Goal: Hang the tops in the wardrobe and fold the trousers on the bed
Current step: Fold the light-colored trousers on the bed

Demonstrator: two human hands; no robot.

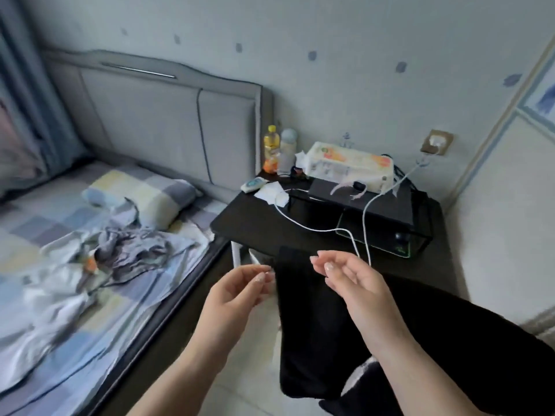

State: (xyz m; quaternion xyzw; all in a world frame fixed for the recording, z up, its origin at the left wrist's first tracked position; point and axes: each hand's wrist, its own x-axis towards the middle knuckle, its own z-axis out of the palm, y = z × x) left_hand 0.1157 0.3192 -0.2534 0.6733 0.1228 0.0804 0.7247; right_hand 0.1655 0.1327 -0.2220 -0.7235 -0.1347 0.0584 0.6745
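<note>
A black garment (312, 331) hangs down in front of the black side table, passing under my right forearm; what holds it up is hidden. My left hand (240, 292) hovers just left of its upper edge with fingers loosely curled, holding nothing. My right hand (345, 277) is palm-up over the garment with relaxed fingers, close to a white cable (324, 230). A crumpled heap of grey and white clothes (120, 253) lies on the bed (45, 229), well left of both hands.
The black side table (258, 223) carries a tissue pack (351, 166), two bottles (271, 150), a remote and a black box. A wall socket (437, 142) feeds the cable. A pillow (144, 196) lies by the grey headboard. A wardrobe door (510, 205) stands at right.
</note>
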